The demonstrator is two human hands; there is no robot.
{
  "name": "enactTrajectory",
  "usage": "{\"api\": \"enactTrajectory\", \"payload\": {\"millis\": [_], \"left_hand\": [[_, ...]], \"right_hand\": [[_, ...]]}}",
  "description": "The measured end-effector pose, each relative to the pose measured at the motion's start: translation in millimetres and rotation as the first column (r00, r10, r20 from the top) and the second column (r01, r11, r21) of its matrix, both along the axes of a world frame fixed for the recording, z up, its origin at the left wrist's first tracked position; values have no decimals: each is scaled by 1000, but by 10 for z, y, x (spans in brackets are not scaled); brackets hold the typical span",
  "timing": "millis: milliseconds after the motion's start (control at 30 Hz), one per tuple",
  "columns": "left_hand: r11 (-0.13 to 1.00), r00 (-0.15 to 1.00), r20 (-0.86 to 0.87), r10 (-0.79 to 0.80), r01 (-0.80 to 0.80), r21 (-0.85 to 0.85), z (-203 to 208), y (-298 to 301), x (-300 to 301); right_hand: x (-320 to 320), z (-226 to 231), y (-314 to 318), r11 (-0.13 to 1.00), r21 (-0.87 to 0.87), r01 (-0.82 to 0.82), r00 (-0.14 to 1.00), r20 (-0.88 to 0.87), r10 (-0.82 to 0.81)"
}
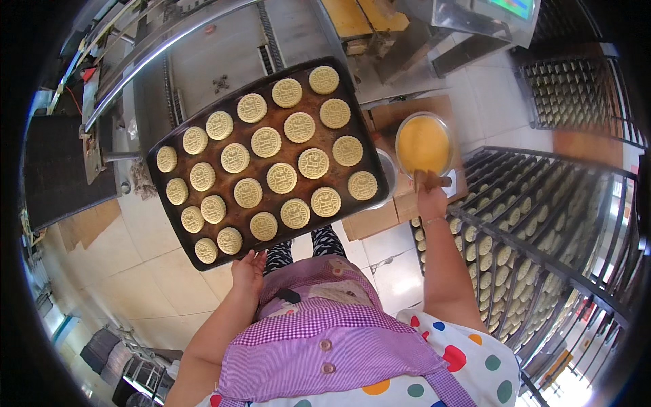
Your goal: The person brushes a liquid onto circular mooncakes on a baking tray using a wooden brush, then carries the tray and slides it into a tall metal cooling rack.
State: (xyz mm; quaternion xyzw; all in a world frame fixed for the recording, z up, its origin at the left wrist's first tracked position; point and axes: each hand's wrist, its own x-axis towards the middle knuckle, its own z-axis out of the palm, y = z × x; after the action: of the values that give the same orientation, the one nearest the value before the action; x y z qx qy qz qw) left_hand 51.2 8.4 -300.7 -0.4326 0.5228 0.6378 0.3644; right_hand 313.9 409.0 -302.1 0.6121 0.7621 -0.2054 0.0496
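Note:
A dark baking tray (285,218) with several rows of round, stamped, pale-yellow pastries (265,142) spans the left and middle of the view. My left hand (249,273) grips its near edge; some of the fingers are hidden by the rim. To the right of the tray, a round clear bowl (400,139) contains smooth orange-yellow liquid (424,142). Over the bowl's near side my right hand (432,195) is closed on a brush with a wooden handle (443,182). The bristle end is not plain to see. None of the pastries is touched by either hand.
Under the tray's far side lies a metal conveyor machine (203,57) with a shiny rail. Cardboard boxes (375,222) stand beneath the bowl. Dark racks (536,230) filled with pastry trays rise close by my right arm. A second rack (569,88) stands farther back.

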Motion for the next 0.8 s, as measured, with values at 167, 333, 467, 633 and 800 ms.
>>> {"api": "enactTrajectory", "payload": {"millis": [167, 333, 467, 633, 800], "left_hand": [[996, 996, -32, -83, 84, 32, -101, -134, 53], [982, 980, 72, -187, 187, 3, 171, -154, -76], [852, 829, 200, -523, 511, 109, 442, -445, -275], [813, 810, 72, -582, 578, 67, 277, -961, -318], [837, 838, 5, -546, 546, -45, 312, -1155, -459]], "right_hand": [[-123, 411, -80, 819, -449, 358, 665, -492, -561], [-1606, 819, -525, 805, -586, 94, 318, -749, -582], [-2947, 678, -1148, 730, -677, -92, 355, -707, -612], [-4032, 477, -1684, 762, -593, -259, 381, -788, -484], [-3901, 127, -1204, 959, -275, -68, 637, -752, -170]]}}
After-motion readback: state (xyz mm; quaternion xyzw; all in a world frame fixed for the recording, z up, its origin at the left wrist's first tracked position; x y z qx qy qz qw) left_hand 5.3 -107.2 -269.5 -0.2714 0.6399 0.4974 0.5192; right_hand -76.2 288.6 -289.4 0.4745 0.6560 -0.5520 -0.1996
